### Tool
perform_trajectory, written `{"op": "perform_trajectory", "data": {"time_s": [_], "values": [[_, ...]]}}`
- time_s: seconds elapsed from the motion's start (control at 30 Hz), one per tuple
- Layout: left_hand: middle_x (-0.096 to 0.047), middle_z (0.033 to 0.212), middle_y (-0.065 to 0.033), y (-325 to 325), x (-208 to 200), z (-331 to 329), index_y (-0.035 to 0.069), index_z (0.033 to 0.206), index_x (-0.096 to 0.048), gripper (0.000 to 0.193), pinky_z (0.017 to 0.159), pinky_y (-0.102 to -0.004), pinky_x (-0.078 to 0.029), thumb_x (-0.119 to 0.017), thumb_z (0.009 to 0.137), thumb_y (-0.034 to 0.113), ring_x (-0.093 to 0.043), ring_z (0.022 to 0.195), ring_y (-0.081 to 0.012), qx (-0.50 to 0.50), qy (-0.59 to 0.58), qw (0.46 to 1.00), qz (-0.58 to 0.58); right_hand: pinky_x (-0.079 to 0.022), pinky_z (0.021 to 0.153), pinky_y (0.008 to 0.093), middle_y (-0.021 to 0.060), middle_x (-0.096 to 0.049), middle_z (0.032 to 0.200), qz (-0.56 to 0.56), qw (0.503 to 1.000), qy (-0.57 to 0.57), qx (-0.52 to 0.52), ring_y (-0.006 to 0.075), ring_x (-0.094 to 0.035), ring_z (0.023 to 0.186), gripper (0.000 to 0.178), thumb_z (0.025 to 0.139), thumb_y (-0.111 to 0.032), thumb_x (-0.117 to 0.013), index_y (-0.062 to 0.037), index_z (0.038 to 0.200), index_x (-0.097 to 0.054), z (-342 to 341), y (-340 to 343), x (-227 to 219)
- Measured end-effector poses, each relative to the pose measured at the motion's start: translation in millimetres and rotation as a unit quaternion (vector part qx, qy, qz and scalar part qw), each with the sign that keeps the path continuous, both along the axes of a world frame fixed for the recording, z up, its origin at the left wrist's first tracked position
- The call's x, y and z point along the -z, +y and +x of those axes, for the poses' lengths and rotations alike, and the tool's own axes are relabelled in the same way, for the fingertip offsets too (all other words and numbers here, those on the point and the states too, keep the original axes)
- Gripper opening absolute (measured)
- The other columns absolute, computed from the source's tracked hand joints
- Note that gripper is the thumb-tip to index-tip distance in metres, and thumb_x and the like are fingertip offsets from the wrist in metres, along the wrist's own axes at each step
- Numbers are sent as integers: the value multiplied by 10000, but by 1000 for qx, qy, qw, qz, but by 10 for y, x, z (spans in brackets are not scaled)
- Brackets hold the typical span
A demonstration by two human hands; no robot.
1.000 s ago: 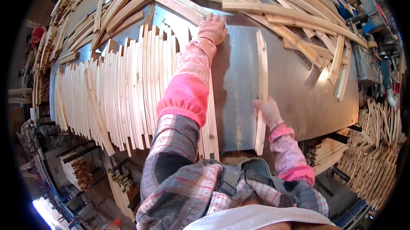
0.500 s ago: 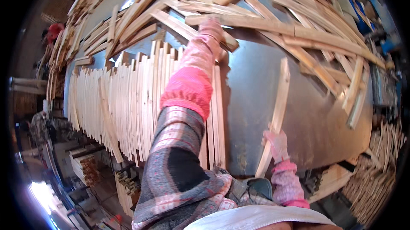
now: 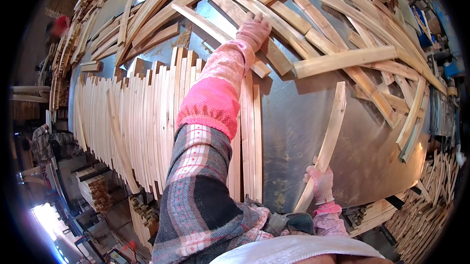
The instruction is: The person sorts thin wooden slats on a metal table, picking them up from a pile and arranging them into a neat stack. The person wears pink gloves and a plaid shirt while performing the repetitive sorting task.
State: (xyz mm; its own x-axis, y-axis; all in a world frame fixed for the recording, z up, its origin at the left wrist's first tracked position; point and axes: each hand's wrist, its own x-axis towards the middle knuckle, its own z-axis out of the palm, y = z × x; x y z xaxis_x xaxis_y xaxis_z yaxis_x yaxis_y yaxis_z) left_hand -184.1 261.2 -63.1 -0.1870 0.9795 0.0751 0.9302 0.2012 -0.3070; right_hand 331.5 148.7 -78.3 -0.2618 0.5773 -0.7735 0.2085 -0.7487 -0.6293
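My left hand (image 3: 253,31), in a pink glove, reaches to the far side of the metal table. Its fingers curl over a wooden strip (image 3: 276,58) at the near edge of a loose pile. Low on the right, my right hand (image 3: 320,184), gloved too, grips another wooden strip (image 3: 332,129) near its lower end. That strip slants up and away over the table. Under and left of my left arm lies a row of wooden strips (image 3: 142,127), side by side, with one strip (image 3: 120,136) slanting across them.
Jumbled strips (image 3: 362,24) cover the far and right parts of the metal table (image 3: 289,132). One strip (image 3: 345,61) lies crosswise at the pile's near edge. Stacked wood (image 3: 426,215) stands beyond the right edge, more (image 3: 95,190) at lower left. A person (image 3: 41,141) is at far left.
My left hand has shifted slightly right and farther away. Strips under it have moved apart, and one now lies crosswise to the right. My right hand still holds its strip, slightly lower.
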Motion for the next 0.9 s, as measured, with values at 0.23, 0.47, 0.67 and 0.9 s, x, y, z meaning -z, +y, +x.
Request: {"op": "perform_trajectory", "data": {"time_s": [0.23, 0.47, 0.67, 0.9], "values": [[-626, 1329, -102, 210, 4, 105, 142, 1284, -639, 417, 1072, -397, -477, -660, 871, 98, -559, 1304, -283, -24, -116, 984, -132, -560, 575, 339, 65, -633, 844, 20, 999, 25, -15, 191, -637, 642, 511, 848, -15, -739, -20, 1323, -549, 20, -11, -19], [-663, 1186, -140, 195, -36, 367, 101, 1073, -718, 250, 1011, -450, -492, -681, 826, 105, -610, 1199, -352, 67, -187, 978, -58, -574, 586, 341, 80, -649, 865, -2, 1000, 6, 9, 195, -647, 648, 507, 847, -32, -747, -18, 1314, -551, 36, -18, -4], [-669, 1203, -167, 236, -340, 1075, 97, 1064, -730, 268, 994, -474, -520, -659, 809, 133, -636, 1183, -383, 98, -255, 943, -190, -581, 587, 355, 80, -643, 863, -6, 1000, -10, 7, 206, -649, 645, 481, 848, -24, -732, -24, 1294, -555, -4, 1, -34], [-616, 1368, -123, 645, -381, 441, 143, 1329, -628, 449, 1060, -461, -470, -622, 880, 145, -586, 1261, -348, -36, -196, 979, 51, -587, 598, 372, 98, -646, 867, -25, 997, 43, 58, 221, -653, 656, 492, 855, -23, -719, -19, 1307, -526, 34, -2, -43]]}}
